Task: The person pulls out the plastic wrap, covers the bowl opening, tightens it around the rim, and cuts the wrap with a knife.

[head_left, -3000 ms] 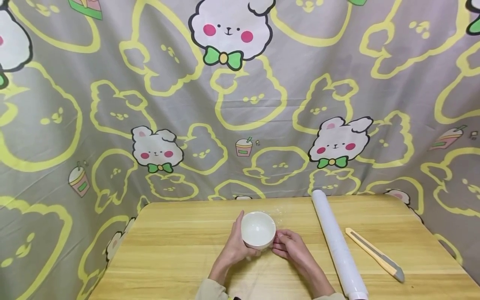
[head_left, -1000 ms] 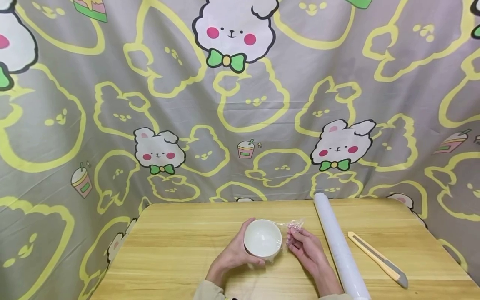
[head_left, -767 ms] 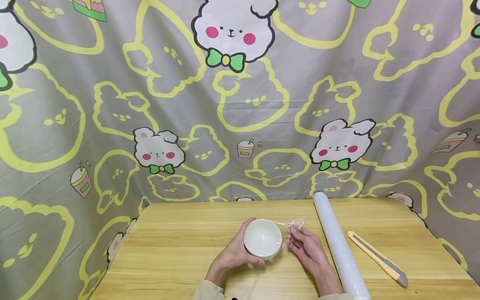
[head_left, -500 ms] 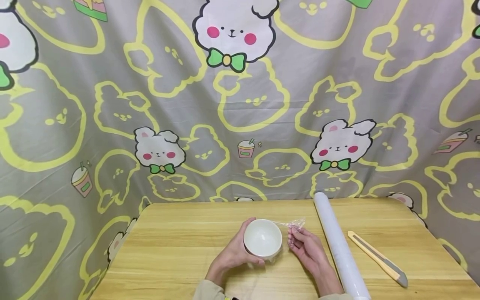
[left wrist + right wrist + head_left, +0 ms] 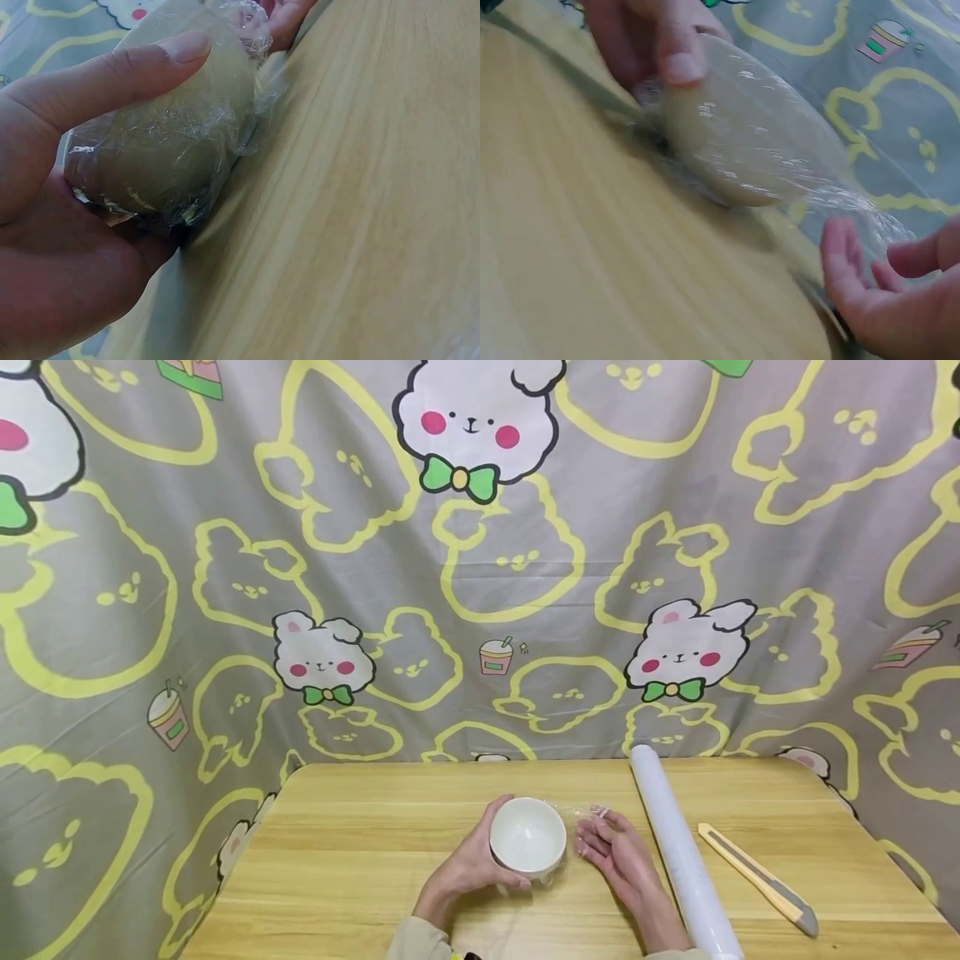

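A white bowl [image 5: 527, 835] wrapped in clear plastic wrap [image 5: 217, 112] is tilted over the wooden table, its inside toward the head camera. My left hand [image 5: 472, 864] grips it from the left, thumb across the near side and fingers beneath. Off the bowl's right side, a gathered strand of the plastic wrap stretches to my right hand [image 5: 618, 856]. That hand holds the film near the thumb and forefinger, while the other fingers are loosely bent and apart. In the right wrist view the film [image 5: 847, 199] runs taut from the rim toward the thumb.
A long white roll of plastic wrap [image 5: 682, 852] lies right of my right hand. Beyond it is a yellow and grey utility knife [image 5: 757, 878]. A patterned curtain [image 5: 420, 568] hangs behind the wooden table [image 5: 337, 860].
Since three seconds ago, my right hand has moved right, away from the bowl, drawing film out. In the last half second its fingers have loosened and spread. My left hand keeps its grip.
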Demonstrator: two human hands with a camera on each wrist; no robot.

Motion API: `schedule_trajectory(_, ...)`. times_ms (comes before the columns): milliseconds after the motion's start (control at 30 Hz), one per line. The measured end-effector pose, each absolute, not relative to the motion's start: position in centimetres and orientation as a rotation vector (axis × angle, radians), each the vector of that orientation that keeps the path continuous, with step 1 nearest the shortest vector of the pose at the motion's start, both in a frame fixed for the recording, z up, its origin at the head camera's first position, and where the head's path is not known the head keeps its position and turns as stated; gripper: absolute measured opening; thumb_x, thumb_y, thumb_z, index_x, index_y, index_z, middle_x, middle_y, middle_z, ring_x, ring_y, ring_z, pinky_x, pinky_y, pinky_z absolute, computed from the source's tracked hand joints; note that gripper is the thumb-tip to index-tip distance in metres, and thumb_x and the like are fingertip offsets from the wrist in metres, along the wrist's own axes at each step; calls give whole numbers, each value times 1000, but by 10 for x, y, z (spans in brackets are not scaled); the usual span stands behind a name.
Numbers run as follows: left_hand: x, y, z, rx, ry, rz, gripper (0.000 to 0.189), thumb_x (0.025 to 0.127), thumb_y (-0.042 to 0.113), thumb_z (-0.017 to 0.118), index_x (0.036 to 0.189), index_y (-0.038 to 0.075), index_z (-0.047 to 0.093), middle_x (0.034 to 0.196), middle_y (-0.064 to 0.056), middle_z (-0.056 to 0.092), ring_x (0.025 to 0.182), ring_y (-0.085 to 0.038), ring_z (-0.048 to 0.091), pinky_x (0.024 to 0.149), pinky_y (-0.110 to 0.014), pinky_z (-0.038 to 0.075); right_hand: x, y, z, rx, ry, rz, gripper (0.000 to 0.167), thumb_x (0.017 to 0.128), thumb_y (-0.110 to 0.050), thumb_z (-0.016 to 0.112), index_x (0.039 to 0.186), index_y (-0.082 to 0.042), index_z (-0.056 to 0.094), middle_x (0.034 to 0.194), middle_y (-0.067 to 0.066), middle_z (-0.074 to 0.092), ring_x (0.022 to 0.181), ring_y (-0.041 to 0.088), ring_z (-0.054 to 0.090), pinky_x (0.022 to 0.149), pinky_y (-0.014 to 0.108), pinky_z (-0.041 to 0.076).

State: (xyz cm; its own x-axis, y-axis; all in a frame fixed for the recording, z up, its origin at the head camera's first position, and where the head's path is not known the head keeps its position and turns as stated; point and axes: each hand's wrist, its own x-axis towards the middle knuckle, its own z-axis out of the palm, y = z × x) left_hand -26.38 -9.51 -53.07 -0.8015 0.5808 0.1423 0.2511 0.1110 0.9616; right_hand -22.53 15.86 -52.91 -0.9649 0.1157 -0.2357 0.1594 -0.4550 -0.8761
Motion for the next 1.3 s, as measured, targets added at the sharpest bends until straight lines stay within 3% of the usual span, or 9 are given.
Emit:
schedule_trajectory(133,-264,-96,-531,813,2117,1747,124,61,-6,93,160,7,19,153,-18,42,135,-36,48,115,-54,34,-220,161,-513,426,2178,-2463,54,108,-5,40,156,9,20,134,26,52,116,25,60,101,35,52)
schedule_trajectory(267,-264,-96,-531,812,2121,1748,125,61,-6,93,160,8,18,153,-18,42,135,-37,48,115,-54,34,-217,152,-499,260,2969,-2106,38,99,4,54,137,5,58,139,23,57,130,38,53,110,51,42)
schedule_trajectory(367,-263,-95,-530,805,2138,1738,125,62,-5,93,161,8,17,153,-19,41,135,-37,47,115,-56,33,-219,143,-498,-64,3169,-1979,31,95,10,57,121,1,71,132,16,66,128,37,57,110,54,41)
schedule_trajectory(567,-262,-94,-530,792,2136,1734,125,64,-4,92,161,4,14,153,-18,41,135,-36,47,115,-53,32,-219,130,-513,-162,3035,-1800,29,107,-9,51,129,-4,70,127,10,71,121,31,64,102,52,51)
schedule_trajectory(767,-262,-95,-530,798,2157,1729,125,64,-4,93,161,3,15,153,-18,42,134,-35,47,113,-49,33,-220,123,-521,-104,2729,-1997,44,113,-24,38,133,6,64,130,19,68,124,35,62,106,46,49)
schedule_trajectory(867,-262,-94,-530,795,2160,1735,126,63,-4,93,161,4,15,153,-19,42,135,-37,47,115,-54,32,-220,123,-523,-65,2493,-2140,48,114,-24,34,133,13,59,111,26,71,102,32,70,89,35,58)
schedule_trajectory(967,-261,-94,-531,788,2166,1744,129,61,-4,93,162,4,14,153,-21,42,135,-38,47,116,-58,31,-220,124,-523,-29,2378,-2136,51,114,-23,32,135,16,55,97,22,69,85,22,64,74,26,54)
schedule_trajectory(1167,-259,-91,-530,793,2218,1733,127,61,-2,95,160,0,14,149,-24,45,132,-40,50,115,-59,33,-214,136,-512,29,2767,-1879,25,105,-5,54,120,4,71,113,15,73,104,26,67,93,37,55)
schedule_trajectory(1300,-258,-88,-528,754,2239,1750,126,60,-3,95,159,1,18,148,-23,46,130,-39,52,114,-57,34,-213,141,-506,44,2963,-1801,17,88,10,69,98,-1,75,96,12,74,87,24,69,78,31,59)
